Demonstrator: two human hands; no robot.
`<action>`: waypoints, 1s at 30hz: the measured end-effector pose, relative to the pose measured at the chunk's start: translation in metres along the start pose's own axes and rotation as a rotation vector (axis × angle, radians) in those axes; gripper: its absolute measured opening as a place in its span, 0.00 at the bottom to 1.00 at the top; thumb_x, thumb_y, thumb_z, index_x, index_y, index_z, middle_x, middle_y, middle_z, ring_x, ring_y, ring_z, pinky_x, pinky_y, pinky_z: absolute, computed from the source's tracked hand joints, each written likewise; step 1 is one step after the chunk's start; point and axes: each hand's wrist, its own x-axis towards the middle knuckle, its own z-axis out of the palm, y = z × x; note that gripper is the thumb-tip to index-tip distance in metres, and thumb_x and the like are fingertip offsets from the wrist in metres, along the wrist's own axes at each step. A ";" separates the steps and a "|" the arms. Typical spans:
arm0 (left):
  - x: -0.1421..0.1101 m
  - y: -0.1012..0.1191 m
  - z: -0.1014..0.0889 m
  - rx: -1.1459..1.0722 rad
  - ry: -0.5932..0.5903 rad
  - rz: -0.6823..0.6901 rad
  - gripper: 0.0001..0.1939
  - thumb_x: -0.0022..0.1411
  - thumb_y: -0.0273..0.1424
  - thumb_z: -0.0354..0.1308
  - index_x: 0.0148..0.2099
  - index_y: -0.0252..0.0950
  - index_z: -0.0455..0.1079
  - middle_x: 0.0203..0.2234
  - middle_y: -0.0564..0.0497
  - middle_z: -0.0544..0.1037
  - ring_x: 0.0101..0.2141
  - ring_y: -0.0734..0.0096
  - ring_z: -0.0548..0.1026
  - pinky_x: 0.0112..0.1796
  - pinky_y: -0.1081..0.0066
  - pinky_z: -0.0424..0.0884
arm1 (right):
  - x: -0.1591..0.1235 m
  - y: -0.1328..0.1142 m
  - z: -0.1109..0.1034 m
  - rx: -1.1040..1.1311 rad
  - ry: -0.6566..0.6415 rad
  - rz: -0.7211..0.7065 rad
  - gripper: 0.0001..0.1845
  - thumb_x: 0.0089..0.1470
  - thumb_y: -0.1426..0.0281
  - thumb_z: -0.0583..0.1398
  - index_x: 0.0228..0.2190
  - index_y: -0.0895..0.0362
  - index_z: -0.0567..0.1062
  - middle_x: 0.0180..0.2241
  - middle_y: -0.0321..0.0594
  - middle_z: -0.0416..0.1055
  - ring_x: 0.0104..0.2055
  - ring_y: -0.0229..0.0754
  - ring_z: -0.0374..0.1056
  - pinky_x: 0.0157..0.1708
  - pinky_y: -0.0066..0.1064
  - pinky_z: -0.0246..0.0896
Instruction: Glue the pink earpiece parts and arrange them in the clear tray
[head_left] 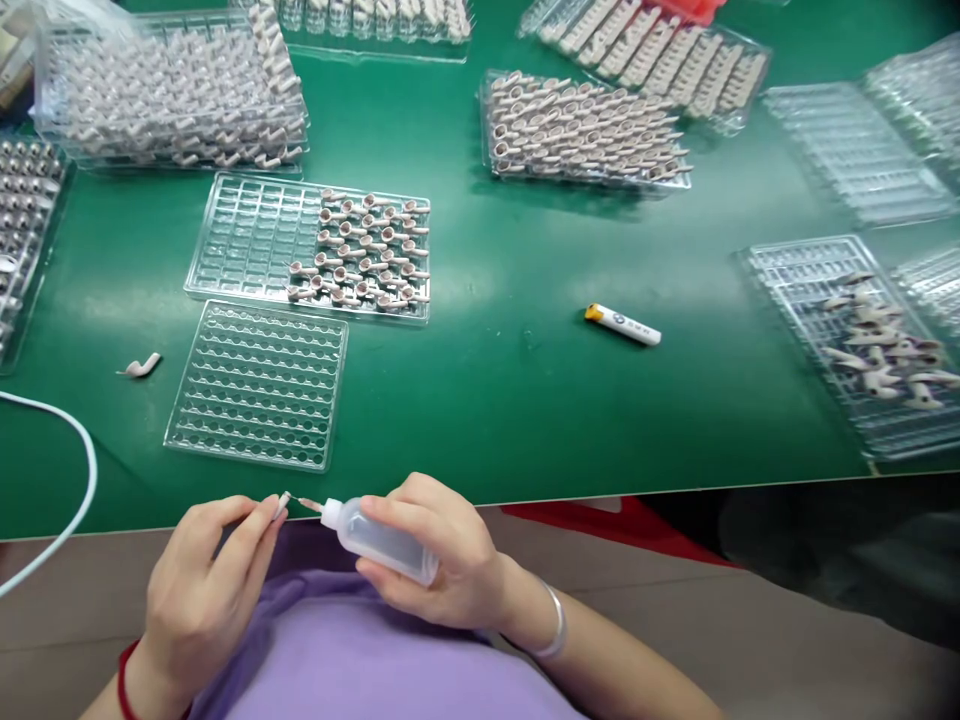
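Note:
Between the thumb and fingers of my left hand (206,575) is a small white plastic part (282,504), mostly covered by the fingertips. My right hand (442,555) is wrapped round a translucent squeeze bottle (382,541) with a white cap. The bottle lies tilted, its thin needle tip pointing left at the white part. Whether tip and part touch, I cannot tell. Just beyond my left hand lies a clear tray (259,385) with rows of small round hollows. Behind it a second clear tray (255,235) holds many small pale parts (367,250) on its right side.
A single pale part (141,366) lies on the green table (480,400) at left, near a white cable (90,470). A white and yellow tube (622,325) lies right of centre. Filled trays (172,95) stand at the back, and another tray (795,270) at right holds loose parts.

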 end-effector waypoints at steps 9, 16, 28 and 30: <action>0.000 0.001 -0.001 0.009 -0.031 -0.007 0.18 0.54 0.16 0.64 0.47 0.32 0.72 0.34 0.46 0.76 0.32 0.68 0.74 0.36 0.68 0.73 | 0.000 0.000 -0.001 -0.008 -0.022 0.006 0.28 0.52 0.70 0.62 0.54 0.55 0.64 0.30 0.41 0.72 0.26 0.40 0.64 0.25 0.33 0.63; 0.002 0.001 -0.001 0.010 -0.028 -0.008 0.18 0.53 0.16 0.65 0.47 0.30 0.72 0.33 0.46 0.76 0.32 0.69 0.74 0.35 0.68 0.72 | -0.002 0.001 0.000 0.001 -0.017 0.010 0.29 0.51 0.70 0.63 0.55 0.56 0.65 0.30 0.40 0.72 0.26 0.40 0.64 0.25 0.32 0.63; -0.004 0.005 -0.001 -0.119 0.006 -0.166 0.18 0.56 0.18 0.64 0.47 0.37 0.73 0.34 0.50 0.75 0.33 0.72 0.74 0.37 0.70 0.73 | -0.001 -0.002 -0.006 0.164 0.056 0.098 0.26 0.54 0.68 0.62 0.54 0.54 0.66 0.32 0.41 0.74 0.27 0.39 0.65 0.26 0.31 0.64; -0.007 0.010 -0.003 -0.239 0.000 -0.280 0.17 0.58 0.19 0.62 0.49 0.40 0.74 0.34 0.51 0.75 0.33 0.74 0.75 0.36 0.73 0.73 | -0.002 -0.005 -0.004 0.219 0.075 0.165 0.28 0.54 0.69 0.63 0.55 0.53 0.65 0.35 0.42 0.74 0.30 0.40 0.68 0.28 0.31 0.67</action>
